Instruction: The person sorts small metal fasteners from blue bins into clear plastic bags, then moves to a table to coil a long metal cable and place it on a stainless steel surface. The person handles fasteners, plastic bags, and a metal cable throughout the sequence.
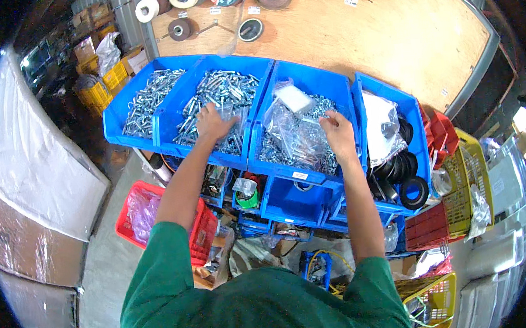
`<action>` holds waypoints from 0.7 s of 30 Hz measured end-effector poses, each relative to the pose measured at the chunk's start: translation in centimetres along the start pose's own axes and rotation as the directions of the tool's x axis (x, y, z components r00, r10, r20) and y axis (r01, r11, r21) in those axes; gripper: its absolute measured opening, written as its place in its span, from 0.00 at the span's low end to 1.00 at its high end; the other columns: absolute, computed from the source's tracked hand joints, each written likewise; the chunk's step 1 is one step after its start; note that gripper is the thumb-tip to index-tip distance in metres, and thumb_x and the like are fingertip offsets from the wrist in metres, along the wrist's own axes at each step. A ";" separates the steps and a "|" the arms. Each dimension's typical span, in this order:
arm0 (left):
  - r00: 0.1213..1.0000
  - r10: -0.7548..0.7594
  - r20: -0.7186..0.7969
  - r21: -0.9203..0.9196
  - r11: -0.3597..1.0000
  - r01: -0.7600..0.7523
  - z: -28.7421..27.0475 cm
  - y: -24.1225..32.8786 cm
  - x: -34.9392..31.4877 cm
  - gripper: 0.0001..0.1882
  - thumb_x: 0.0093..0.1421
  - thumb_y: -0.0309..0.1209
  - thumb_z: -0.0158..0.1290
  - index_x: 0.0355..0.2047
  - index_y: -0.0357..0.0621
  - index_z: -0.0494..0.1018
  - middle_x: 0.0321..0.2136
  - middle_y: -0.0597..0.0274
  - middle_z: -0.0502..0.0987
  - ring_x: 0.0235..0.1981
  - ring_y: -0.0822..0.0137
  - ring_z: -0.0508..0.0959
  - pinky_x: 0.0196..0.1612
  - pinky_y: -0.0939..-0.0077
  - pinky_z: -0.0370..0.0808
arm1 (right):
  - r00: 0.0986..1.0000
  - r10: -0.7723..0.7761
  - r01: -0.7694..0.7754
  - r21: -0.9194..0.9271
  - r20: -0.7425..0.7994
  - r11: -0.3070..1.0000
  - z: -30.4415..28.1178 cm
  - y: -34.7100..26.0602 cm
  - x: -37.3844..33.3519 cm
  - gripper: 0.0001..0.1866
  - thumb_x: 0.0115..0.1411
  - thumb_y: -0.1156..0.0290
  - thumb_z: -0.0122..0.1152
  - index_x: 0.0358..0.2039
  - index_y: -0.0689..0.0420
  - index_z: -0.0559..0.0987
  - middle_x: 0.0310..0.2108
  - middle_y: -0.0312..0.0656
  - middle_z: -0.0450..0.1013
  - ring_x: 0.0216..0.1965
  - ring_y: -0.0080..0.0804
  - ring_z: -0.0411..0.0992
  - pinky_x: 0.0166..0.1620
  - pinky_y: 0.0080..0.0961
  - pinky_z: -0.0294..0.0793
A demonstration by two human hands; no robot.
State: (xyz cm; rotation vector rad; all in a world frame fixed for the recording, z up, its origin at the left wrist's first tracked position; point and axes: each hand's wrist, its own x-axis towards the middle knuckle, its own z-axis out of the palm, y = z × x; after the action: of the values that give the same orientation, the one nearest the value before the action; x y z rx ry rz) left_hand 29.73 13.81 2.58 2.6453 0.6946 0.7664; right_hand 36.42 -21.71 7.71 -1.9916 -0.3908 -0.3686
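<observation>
My left hand [213,125] is over the second blue bin [165,123], its thumb held away from the fingers. Its fingertips are at a heap of shiny metal bolts [227,84], and a clear plastic bag [230,112] lies beside the thumb. My right hand [339,135] hovers at the right side of the third blue bin [342,91], fingers bent and apart, with nothing seen in them. Near it, a crumpled clear plastic bag [298,138] and a white block-like packet [293,97] rest on small metal fasteners [322,106].
Left is a blue bin of metal pieces [154,95]; right, one holding black rings [414,191] and a white plastic bag [381,122]. Lower blue bins [293,198] sit beneath. A red crate [203,229] stands low left, yellow crates [471,180] right. Behind rises a wooden board [351,36].
</observation>
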 end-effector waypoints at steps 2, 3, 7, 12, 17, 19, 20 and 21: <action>0.993 -0.032 0.113 0.028 0.999 0.029 0.2 -1.0 1.7 0.45 0.50 0.62 0.63 0.56 0.40 0.65 0.57 0.41 0.67 0.59 0.41 0.67 0.56 0.46 0.70 | 0.998 -0.031 0.026 0.073 0.058 0.997 0.3 -1.6 -1.6 0.21 0.60 0.64 0.65 0.47 0.67 0.80 0.36 0.49 0.80 0.36 0.34 0.77 0.43 0.28 0.75; 0.998 0.037 0.049 0.102 0.994 -0.041 0.5 -1.5 1.8 0.32 0.56 0.53 0.59 0.49 0.38 0.71 0.49 0.40 0.75 0.52 0.40 0.74 0.52 0.46 0.74 | 0.995 -0.046 0.036 0.114 0.086 0.993 0.3 -2.3 -2.3 0.19 0.61 0.66 0.64 0.47 0.67 0.80 0.35 0.48 0.80 0.36 0.31 0.77 0.42 0.26 0.75; 0.993 0.088 -0.085 0.047 0.995 -0.084 -0.3 -2.6 2.4 0.14 0.60 0.36 0.50 0.29 0.36 0.77 0.29 0.41 0.80 0.31 0.39 0.81 0.37 0.47 0.79 | 0.998 0.040 -0.051 0.329 0.040 0.943 0.1 -2.8 -4.5 0.13 0.63 0.70 0.60 0.43 0.66 0.81 0.32 0.40 0.79 0.30 0.22 0.73 0.35 0.19 0.71; 0.847 0.085 -0.524 -0.261 0.931 -0.255 -4.7 -1.0 1.1 0.09 0.65 0.29 0.48 0.31 0.36 0.73 0.29 0.41 0.79 0.31 0.40 0.80 0.35 0.51 0.76 | 0.999 0.016 -0.026 0.371 0.032 0.928 -1.5 -6.1 -4.6 0.13 0.66 0.67 0.59 0.39 0.66 0.81 0.25 0.39 0.77 0.27 0.21 0.74 0.31 0.20 0.71; 0.824 0.023 -0.567 -0.455 0.825 -0.336 -12.8 4.4 -1.0 0.09 0.68 0.32 0.49 0.35 0.36 0.71 0.28 0.46 0.80 0.29 0.51 0.82 0.32 0.56 0.76 | 0.987 -0.143 0.095 0.433 0.080 0.896 -0.1 -10.5 -2.1 0.14 0.67 0.65 0.59 0.39 0.66 0.81 0.26 0.40 0.78 0.27 0.22 0.75 0.31 0.20 0.73; 0.798 0.059 -0.599 -0.479 0.773 -0.417 -14.5 4.7 -0.6 0.10 0.71 0.31 0.47 0.37 0.35 0.70 0.29 0.51 0.81 0.30 0.64 0.82 0.30 0.66 0.76 | 0.956 -0.213 0.103 0.450 0.201 0.887 1.3 -13.0 -0.8 0.15 0.68 0.63 0.59 0.42 0.66 0.81 0.29 0.41 0.79 0.29 0.23 0.75 0.34 0.22 0.75; 0.783 0.086 -0.616 -0.507 0.717 -0.478 -15.1 5.5 -0.3 0.09 0.70 0.30 0.48 0.36 0.36 0.70 0.28 0.49 0.81 0.28 0.61 0.82 0.30 0.65 0.76 | 0.929 -0.238 0.092 0.443 0.285 0.892 1.9 -13.9 -0.3 0.17 0.68 0.62 0.58 0.44 0.66 0.80 0.31 0.42 0.79 0.31 0.23 0.76 0.37 0.23 0.75; 0.766 0.110 -0.634 -0.532 0.657 -0.535 -15.7 6.4 0.0 0.08 0.69 0.30 0.49 0.36 0.36 0.70 0.27 0.47 0.80 0.27 0.58 0.82 0.29 0.64 0.75 | 0.926 -0.248 0.100 0.450 0.283 0.888 3.1 -14.6 0.1 0.18 0.69 0.61 0.57 0.45 0.65 0.79 0.34 0.42 0.79 0.34 0.23 0.75 0.40 0.24 0.75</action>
State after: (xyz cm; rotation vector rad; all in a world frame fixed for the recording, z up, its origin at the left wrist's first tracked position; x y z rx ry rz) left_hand 23.17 10.77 17.92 1.8339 -0.0483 1.5844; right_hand 30.56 -12.76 18.13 -1.5819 -0.8037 -0.0410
